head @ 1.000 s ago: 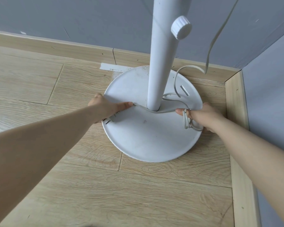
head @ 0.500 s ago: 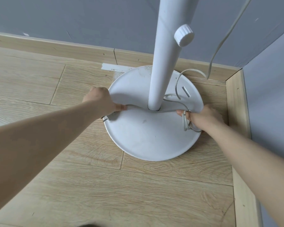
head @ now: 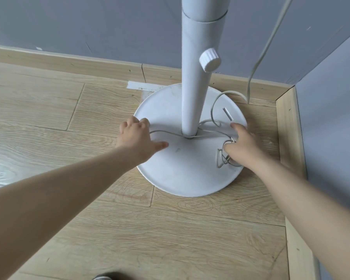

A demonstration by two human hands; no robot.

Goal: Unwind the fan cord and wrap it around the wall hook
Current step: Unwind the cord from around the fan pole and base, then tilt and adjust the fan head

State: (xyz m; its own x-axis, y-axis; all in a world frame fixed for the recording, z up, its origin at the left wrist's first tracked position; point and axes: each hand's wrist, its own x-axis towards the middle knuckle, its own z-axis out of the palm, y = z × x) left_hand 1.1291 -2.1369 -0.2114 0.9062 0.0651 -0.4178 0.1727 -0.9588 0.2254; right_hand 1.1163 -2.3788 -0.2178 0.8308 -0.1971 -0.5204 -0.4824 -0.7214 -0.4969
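A white fan pole [head: 196, 81] rises from a round white base [head: 182, 174] on the wooden floor. The thin white cord [head: 208, 136] circles the foot of the pole and rises along the wall at the upper right. My left hand [head: 136, 138] rests on the base's left edge with the cord running under its fingers. My right hand [head: 245, 144] is at the base's right side, gripping several gathered loops of cord that hang below its fingers. No wall hook is in sight.
A white knob [head: 210, 60] sticks out of the pole. Grey walls meet in a corner at the right, with wooden skirting [head: 289, 126] close to the base. A strip of white tape [head: 139, 85] lies on the floor behind the base.
My left hand has slid toward the back left of the base with the cord. My right hand's index finger has stretched out, and the view has tilted up.
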